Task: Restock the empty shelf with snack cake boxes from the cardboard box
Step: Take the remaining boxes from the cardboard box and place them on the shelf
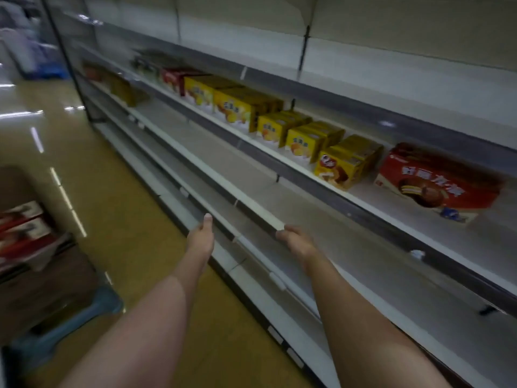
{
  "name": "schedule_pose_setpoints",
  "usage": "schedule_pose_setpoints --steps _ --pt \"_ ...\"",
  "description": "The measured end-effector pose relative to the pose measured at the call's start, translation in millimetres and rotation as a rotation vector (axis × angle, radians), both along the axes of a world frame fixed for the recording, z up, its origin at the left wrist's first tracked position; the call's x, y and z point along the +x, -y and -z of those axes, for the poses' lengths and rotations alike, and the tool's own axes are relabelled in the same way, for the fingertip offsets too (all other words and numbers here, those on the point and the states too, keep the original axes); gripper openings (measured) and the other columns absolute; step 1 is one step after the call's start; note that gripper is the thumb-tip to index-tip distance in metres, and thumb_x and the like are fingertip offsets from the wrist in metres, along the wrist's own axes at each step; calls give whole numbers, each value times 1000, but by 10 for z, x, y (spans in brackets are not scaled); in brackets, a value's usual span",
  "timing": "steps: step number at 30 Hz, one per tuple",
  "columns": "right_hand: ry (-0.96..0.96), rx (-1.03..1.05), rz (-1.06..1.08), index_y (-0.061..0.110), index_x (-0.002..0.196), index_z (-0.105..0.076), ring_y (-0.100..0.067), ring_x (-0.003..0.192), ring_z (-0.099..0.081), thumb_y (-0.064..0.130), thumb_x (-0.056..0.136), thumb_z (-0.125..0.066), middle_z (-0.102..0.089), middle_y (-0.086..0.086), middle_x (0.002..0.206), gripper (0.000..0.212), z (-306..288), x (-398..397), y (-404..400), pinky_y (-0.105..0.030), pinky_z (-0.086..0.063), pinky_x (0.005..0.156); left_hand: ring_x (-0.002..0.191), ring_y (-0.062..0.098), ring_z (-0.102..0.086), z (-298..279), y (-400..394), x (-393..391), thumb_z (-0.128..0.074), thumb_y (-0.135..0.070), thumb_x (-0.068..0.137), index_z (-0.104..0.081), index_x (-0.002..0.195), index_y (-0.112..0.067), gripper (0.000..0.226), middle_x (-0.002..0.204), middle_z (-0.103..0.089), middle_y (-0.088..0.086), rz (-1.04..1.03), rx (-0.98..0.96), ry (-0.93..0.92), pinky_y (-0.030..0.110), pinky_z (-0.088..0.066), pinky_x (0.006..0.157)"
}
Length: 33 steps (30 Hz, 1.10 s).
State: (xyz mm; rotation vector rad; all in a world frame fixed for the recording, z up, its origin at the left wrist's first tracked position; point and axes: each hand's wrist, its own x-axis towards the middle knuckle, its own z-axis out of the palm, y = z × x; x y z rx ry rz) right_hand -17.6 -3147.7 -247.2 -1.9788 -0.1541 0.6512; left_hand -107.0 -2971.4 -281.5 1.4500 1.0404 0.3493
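Observation:
A long shelf unit runs from far left to near right. Its middle shelf (pixel 279 163) carries several yellow snack cake boxes (pixel 299 138) and a red snack cake box (pixel 439 186) at the right. The shelf below (pixel 349 247) is bare. My left hand (pixel 201 239) hangs in front of the lower shelf edges, fingers straight, holding nothing. My right hand (pixel 293 242) is at the front edge of the bare shelf with its fingers curled down; I cannot tell if it grips the edge. At the left, a brown cardboard box (pixel 36 275) holds red and white boxes (pixel 19 228).
The cardboard box sits on a blue cart or stool (pixel 70 326). A glossy yellow floor (pixel 98 177) lies between it and the shelves. More red and dark boxes (pixel 173 77) stand farther left on the middle shelf. The top shelf (pixel 363 37) is bare.

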Motion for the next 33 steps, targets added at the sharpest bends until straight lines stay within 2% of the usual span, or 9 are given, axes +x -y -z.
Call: schedule_pose_setpoints --steps 3,6,9,12,16,22,26,30,33 --pt "-18 -21 -117 11 144 -38 -27 134 -38 24 95 -54 -37 -8 148 52 57 -222 -514 -37 -33 110 132 35 -41 74 -410 -412 -34 -45 101 -47 136 -2 57 142 -45 17 -106 -1 5 39 -33 105" --pt "-12 -25 -197 12 144 -39 -26 133 -40 24 95 -55 -39 -6 147 53 111 -481 -1058 -34 -34 106 129 35 -44 152 -838 -803 -34 -46 100 -59 117 -2 53 128 -53 18 -173 11 7 36 -36 98" --pt "-15 -21 -259 11 144 -38 -25 133 -40 24 95 -56 -39 -6 148 54 175 -766 -1617 -32 -34 103 129 36 -44 171 -1285 -1199 -30 -48 100 -50 133 -1 60 138 -49 18 -252 40 -94 38 -36 100" --pt "-34 -4 -309 11 144 -38 -25 132 -41 21 95 -56 -40 -7 147 54 206 -1060 -2204 -30 -35 100 125 37 -47 215 -1762 -1599 -27 -51 100 -53 131 -4 62 137 -51 18 -336 66 -194 39 -38 97" --pt "-73 -12 -392 12 144 -38 -26 131 -42 22 94 -57 -40 -7 147 55 251 -1395 -2884 -37 -36 109 124 36 -47 275 -2277 -2062 -27 -51 100 -52 133 -7 61 137 -50 17 -426 41 -202 35 -37 88" --pt "-95 -53 -533 14 145 -37 -24 136 -36 24 95 -54 -36 -4 149 53 361 -1903 -3718 -33 -33 106 119 36 -49 358 -2908 -2732 -29 -53 99 -49 135 -6 63 134 -51 19 -541 17 -215 40 -39 97" --pt "-108 -105 -600 12 145 -36 -25 136 -36 25 95 -55 -36 -6 149 55 401 -2139 -4106 -33 -33 103 108 35 -56 449 -3200 -3040 -29 -61 95 -59 125 -9 66 121 -61 16 -592 -11 -179 45 -46 96" --pt "-125 -109 -654 9 142 -40 -25 132 -39 21 91 -60 -43 -8 142 56 444 -2268 -4476 -28 -34 90 101 31 -58 523 -3438 -3164 -29 -59 96 -61 110 -12 59 107 -63 10 -632 -28 -150 43 -48 94" --pt "-122 -109 -666 10 141 -42 -23 131 -41 22 92 -58 -44 -7 143 53 535 -2285 -4741 -28 -35 92 94 27 -54 582 -3578 -3194 -28 -57 97 -54 97 -16 48 99 -59 7 -657 -41 -169 37 -46 88"
